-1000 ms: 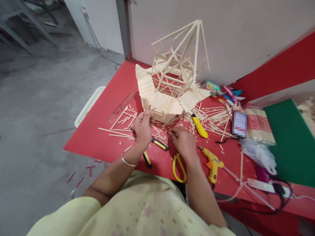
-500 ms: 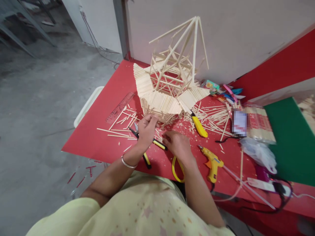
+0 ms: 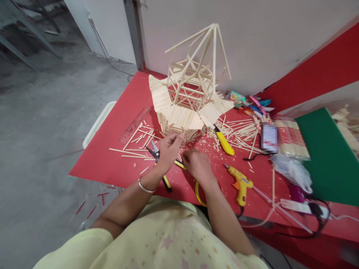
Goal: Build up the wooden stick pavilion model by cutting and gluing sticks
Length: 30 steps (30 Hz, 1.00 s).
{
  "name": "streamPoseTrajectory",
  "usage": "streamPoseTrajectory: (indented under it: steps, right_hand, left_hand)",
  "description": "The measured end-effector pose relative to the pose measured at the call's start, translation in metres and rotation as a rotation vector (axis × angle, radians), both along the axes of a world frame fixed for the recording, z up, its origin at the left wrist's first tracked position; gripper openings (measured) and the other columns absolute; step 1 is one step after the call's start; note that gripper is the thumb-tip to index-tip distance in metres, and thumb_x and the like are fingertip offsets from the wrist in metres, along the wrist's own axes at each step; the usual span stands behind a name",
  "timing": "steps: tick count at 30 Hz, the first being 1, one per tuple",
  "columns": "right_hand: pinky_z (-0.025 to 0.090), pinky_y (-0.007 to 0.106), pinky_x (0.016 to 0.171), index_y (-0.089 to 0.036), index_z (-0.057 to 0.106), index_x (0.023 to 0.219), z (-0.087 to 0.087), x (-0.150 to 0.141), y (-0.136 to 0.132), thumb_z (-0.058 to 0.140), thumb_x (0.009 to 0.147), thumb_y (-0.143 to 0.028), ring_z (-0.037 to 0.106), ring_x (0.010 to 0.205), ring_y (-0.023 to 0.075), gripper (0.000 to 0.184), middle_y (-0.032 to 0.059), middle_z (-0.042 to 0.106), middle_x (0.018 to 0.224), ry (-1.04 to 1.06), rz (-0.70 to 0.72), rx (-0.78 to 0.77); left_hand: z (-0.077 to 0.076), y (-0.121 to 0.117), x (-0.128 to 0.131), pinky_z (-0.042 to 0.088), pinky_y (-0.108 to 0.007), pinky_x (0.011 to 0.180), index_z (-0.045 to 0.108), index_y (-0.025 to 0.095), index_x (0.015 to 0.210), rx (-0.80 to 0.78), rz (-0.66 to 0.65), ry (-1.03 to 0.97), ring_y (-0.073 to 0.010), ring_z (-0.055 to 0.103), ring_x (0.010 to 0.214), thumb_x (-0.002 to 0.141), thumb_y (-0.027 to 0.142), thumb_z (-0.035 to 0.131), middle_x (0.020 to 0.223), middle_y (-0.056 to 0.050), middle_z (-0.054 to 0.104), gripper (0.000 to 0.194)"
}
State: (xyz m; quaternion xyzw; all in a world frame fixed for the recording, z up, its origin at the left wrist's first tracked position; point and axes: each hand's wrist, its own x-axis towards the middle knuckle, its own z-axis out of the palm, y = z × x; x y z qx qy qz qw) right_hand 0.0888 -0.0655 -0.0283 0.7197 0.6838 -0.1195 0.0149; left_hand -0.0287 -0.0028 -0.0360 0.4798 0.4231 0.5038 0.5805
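My left hand (image 3: 169, 151) is closed in a pinch at the front foot of a model house built from thin wooden sticks (image 3: 183, 116). Whatever sits between its fingertips is too small to make out. Just to the right, my right hand (image 3: 196, 164) has its fingers curled together, and their tips are hidden. Pliers with yellow-black handles (image 3: 167, 184) lie under and beside my left wrist, jaws pointing away. A yellow loop handle (image 3: 198, 195) shows partly beneath my right wrist. Loose sticks (image 3: 137, 155) lie left of my hands.
A yellow utility knife (image 3: 224, 142) and a yellow glue gun (image 3: 240, 181) lie to the right on the red tabletop (image 3: 103, 164). Behind them are scattered sticks (image 3: 241, 130), packed sticks (image 3: 293, 140) and a plastic bag (image 3: 291, 172). A clear ruler (image 3: 134, 124) lies left.
The view has shifted slightly, so the model and tools sit a little further left. Both hands stay close together at the model's base, with the right hand slightly nearer the left.
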Motion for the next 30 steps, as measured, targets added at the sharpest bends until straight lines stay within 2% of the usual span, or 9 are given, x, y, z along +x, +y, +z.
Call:
streamPoseTrajectory:
  steps: [3, 7, 10, 13, 18, 21, 24, 26, 30]
  right_hand:
    - [0.038, 0.028, 0.068, -0.018, 0.071, 0.082, -0.005, 0.009, -0.001, 0.054, 0.087, -0.026, 0.065, 0.077, 0.0208, 0.02, 0.0115, 0.073, 0.086, 0.085, -0.065, 0.03]
    - [0.043, 0.025, 0.067, -0.018, 0.071, 0.086, -0.001, 0.026, -0.004, 0.058, 0.08, -0.023, 0.063, 0.069, 0.0153, 0.015, 0.0036, 0.072, 0.078, 0.579, -0.227, 0.15]
    - [0.047, 0.024, 0.063, -0.018, 0.069, 0.092, 0.007, 0.031, -0.007, 0.062, 0.08, -0.033, 0.062, 0.065, 0.0138, 0.021, 0.0016, 0.071, 0.078, 0.984, -0.38, 0.289]
    - [0.047, 0.025, 0.062, -0.018, 0.069, 0.087, 0.013, 0.03, -0.009, 0.066, 0.08, -0.041, 0.06, 0.064, 0.0136, 0.024, 0.0009, 0.069, 0.075, 1.107, -0.399, 0.381]
    - [0.048, 0.025, 0.074, -0.019, 0.071, 0.083, 0.016, 0.032, -0.015, 0.06, 0.088, -0.035, 0.062, 0.079, 0.0153, 0.021, 0.0018, 0.07, 0.081, 0.901, -0.275, 0.485]
    - [0.048, 0.026, 0.079, -0.019, 0.072, 0.089, 0.014, 0.039, -0.03, 0.047, 0.096, -0.035, 0.063, 0.084, 0.0164, 0.03, 0.0036, 0.071, 0.088, 0.807, -0.25, 0.455]
    - [0.048, 0.029, 0.083, -0.022, 0.071, 0.102, 0.013, 0.046, -0.061, 0.041, 0.099, -0.037, 0.064, 0.089, 0.0197, 0.034, 0.0059, 0.072, 0.094, 0.593, -0.334, 0.363]
    - [0.048, 0.031, 0.084, -0.023, 0.069, 0.112, 0.013, 0.046, -0.086, 0.048, 0.096, -0.038, 0.065, 0.092, 0.0223, 0.03, 0.0075, 0.072, 0.098, 0.398, -0.339, 0.239]
    - [0.049, 0.034, 0.083, -0.019, 0.059, 0.131, 0.009, 0.034, -0.121, 0.055, 0.09, -0.027, 0.064, 0.098, 0.0268, 0.043, 0.0141, 0.067, 0.109, 0.066, -0.292, 0.048]
  left_hand:
    - [0.0, -0.002, 0.001, 0.035, -0.023, 0.05, 0.064, 0.016, 0.066, -0.034, -0.051, 0.015, -0.009, 0.043, 0.05, 0.085, 0.038, 0.066, 0.053, 0.003, 0.051, 0.029]
    - [-0.001, -0.004, 0.002, 0.035, -0.021, 0.048, 0.066, 0.016, 0.071, -0.051, -0.109, 0.013, -0.0081, 0.043, 0.048, 0.081, 0.04, 0.071, 0.053, 0.004, 0.052, 0.026]
    - [-0.002, -0.006, 0.003, 0.035, -0.02, 0.044, 0.071, 0.015, 0.081, -0.134, -0.271, -0.03, -0.0077, 0.046, 0.045, 0.077, 0.042, 0.076, 0.056, 0.003, 0.057, 0.027]
    - [-0.003, -0.008, 0.005, 0.036, -0.019, 0.041, 0.073, 0.014, 0.088, -0.262, -0.445, -0.122, -0.0084, 0.05, 0.042, 0.073, 0.045, 0.08, 0.055, 0.0, 0.061, 0.035]
    - [-0.004, -0.01, 0.005, 0.04, -0.018, 0.043, 0.076, 0.012, 0.083, -0.291, -0.484, -0.101, -0.0083, 0.054, 0.044, 0.065, 0.039, 0.087, 0.058, -0.004, 0.067, 0.034]
    - [-0.01, -0.011, 0.005, 0.037, -0.017, 0.042, 0.076, 0.011, 0.079, -0.273, -0.528, -0.058, -0.0101, 0.059, 0.048, 0.069, 0.04, 0.084, 0.061, -0.007, 0.069, 0.032]
    - [-0.016, -0.011, 0.007, 0.04, -0.017, 0.046, 0.077, 0.012, 0.087, -0.309, -0.541, -0.145, -0.0101, 0.062, 0.056, 0.076, 0.04, 0.08, 0.074, -0.008, 0.073, 0.031]
    - [-0.018, -0.012, 0.008, 0.043, -0.018, 0.049, 0.078, 0.013, 0.093, -0.356, -0.535, -0.216, -0.0087, 0.061, 0.057, 0.075, 0.037, 0.082, 0.078, -0.007, 0.073, 0.03]
    - [-0.017, -0.011, 0.01, 0.043, -0.018, 0.048, 0.077, 0.012, 0.086, -0.451, -0.515, -0.275, -0.0077, 0.057, 0.053, 0.068, 0.033, 0.087, 0.069, -0.005, 0.069, 0.029]
